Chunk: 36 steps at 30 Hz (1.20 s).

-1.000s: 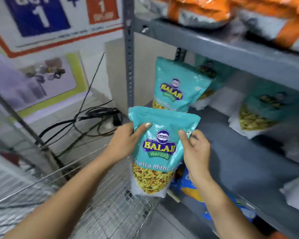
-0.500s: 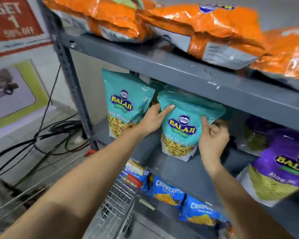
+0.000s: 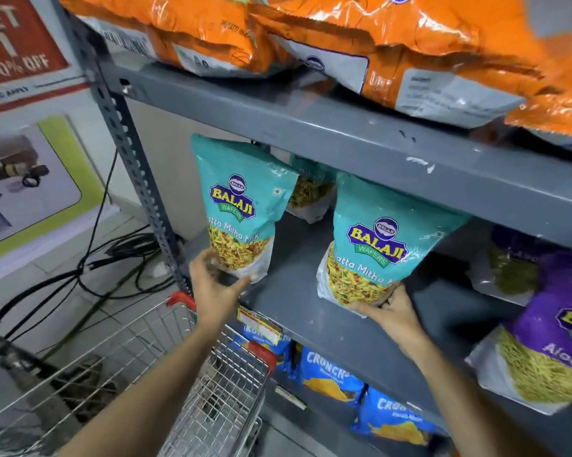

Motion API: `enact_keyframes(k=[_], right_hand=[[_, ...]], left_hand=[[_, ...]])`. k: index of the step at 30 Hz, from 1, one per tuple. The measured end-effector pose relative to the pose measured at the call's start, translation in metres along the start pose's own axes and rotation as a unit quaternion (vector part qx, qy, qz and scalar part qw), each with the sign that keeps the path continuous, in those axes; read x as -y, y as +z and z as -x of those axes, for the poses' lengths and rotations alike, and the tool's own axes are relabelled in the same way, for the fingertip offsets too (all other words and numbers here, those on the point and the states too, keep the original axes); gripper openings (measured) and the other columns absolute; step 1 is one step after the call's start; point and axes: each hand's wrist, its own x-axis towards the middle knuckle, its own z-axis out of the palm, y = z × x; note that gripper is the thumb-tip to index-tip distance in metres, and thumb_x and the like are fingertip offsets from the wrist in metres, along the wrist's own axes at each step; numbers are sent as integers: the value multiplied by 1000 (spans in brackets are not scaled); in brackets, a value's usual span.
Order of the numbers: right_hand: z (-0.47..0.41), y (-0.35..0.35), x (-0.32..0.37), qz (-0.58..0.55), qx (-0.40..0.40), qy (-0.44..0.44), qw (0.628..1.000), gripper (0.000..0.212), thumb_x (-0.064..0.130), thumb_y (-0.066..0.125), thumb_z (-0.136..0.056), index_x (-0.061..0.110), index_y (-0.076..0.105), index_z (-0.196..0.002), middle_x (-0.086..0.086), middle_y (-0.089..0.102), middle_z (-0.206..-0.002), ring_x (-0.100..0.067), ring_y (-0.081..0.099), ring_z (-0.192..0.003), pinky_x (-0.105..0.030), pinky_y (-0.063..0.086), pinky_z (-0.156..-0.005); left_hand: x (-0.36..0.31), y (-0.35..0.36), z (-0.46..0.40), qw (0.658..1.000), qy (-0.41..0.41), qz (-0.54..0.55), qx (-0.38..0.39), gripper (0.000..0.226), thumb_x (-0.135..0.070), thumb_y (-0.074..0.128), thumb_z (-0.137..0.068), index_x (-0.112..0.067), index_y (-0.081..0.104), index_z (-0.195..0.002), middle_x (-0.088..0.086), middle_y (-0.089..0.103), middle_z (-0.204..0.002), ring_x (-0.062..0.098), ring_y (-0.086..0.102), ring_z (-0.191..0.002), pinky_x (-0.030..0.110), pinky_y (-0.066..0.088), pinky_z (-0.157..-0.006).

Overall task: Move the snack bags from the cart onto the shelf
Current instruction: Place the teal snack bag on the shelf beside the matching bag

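Two teal Balaji snack bags stand upright on the grey middle shelf (image 3: 297, 291). My right hand (image 3: 388, 310) grips the bottom edge of the right teal bag (image 3: 376, 245). My left hand (image 3: 217, 285) holds the lower corner of the left teal bag (image 3: 241, 206), fingers curled under it. A third teal bag (image 3: 311, 192) stands behind, between them, partly hidden. The wire cart (image 3: 166, 371) with red corner caps is below my left arm; I see no bags inside it.
Orange bags (image 3: 360, 37) fill the upper shelf. Purple Balaji bags (image 3: 548, 344) stand at the right of the middle shelf. Blue chip bags (image 3: 330, 374) sit on the shelf below. The grey slotted upright (image 3: 129, 153) and black floor cables (image 3: 106, 258) are at left.
The teal bag went from above the cart onto the shelf. My right hand slid to its bottom edge. My left hand left it and took the neighbouring bag's lower corner.
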Motion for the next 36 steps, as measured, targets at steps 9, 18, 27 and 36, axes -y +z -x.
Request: enact_keyframes(k=[9, 18, 27, 36], right_hand=[[13, 12, -6, 47, -63, -4, 997, 99, 43, 97, -33, 28, 54, -120, 13, 69, -113, 5, 66, -101, -17, 55, -82], [36, 18, -6, 55, -69, 6, 996, 99, 46, 97, -34, 27, 53, -120, 10, 70, -114, -3, 66, -106, -21, 57, -83], [37, 19, -4, 36, -67, 2, 997, 84, 31, 98, -38, 41, 52, -108, 32, 69, -98, 15, 64, -92, -2, 49, -66], [26, 16, -7, 35, -56, 7, 998, 88, 39, 96, -38, 48, 47, -110, 24, 65, -108, 19, 60, -95, -5, 50, -69]], left_hand=[[12, 18, -37, 997, 12, -45, 61, 143, -41, 96, -40, -21, 10, -153, 7, 33, -155, 26, 33, -144, 52, 31, -118], [11, 20, -37, 997, 32, -44, 46, 140, -36, 97, -43, -21, 11, -153, 5, 35, -155, 25, 35, -143, 43, 30, -116], [13, 17, -32, 997, 27, -43, 51, 129, -30, 95, -51, -14, 18, -153, 7, 38, -155, 27, 37, -142, 46, 32, -118], [15, 21, -27, 998, 13, -54, 26, 130, -29, 96, -51, -18, 16, -154, 7, 38, -155, 28, 39, -142, 48, 33, -117]])
